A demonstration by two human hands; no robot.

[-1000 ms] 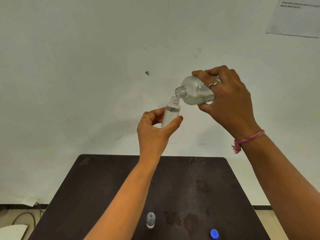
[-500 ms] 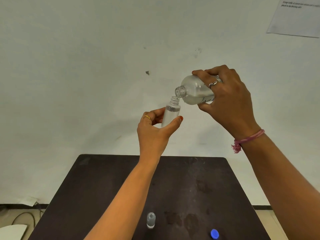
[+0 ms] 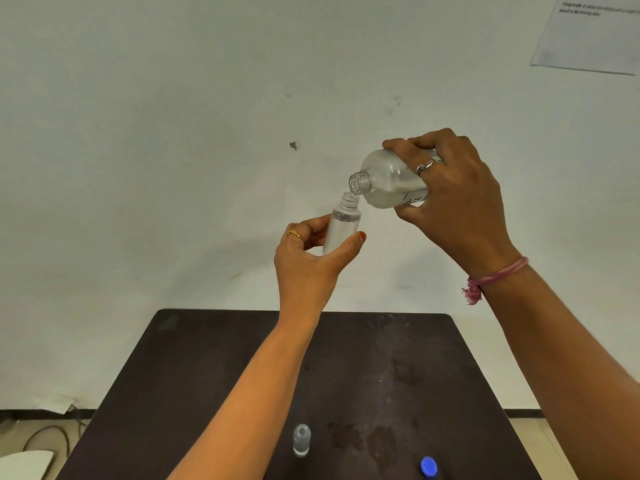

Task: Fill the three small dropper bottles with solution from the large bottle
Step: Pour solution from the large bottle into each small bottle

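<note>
Gripping the small dropper bottle [image 3: 341, 228] between thumb and curled fingers of our left hand [image 3: 310, 261], we hold it upright above the dark table [image 3: 221, 358], while our right hand [image 3: 457, 202] wraps the large bottle [image 3: 388, 181], tipped so its mouth sits just over the small neck. That neck is narrow; if we tilt further or drift sideways, solution will likely run down onto the table, where a capped bottle [image 3: 301, 439] and blue cap [image 3: 428, 466] stand

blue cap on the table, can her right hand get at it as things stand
Probably not yet: the right hand is gripping the tilted large bottle over the small dropper bottle. The way to the blue cap on the table itself looks free.
</note>
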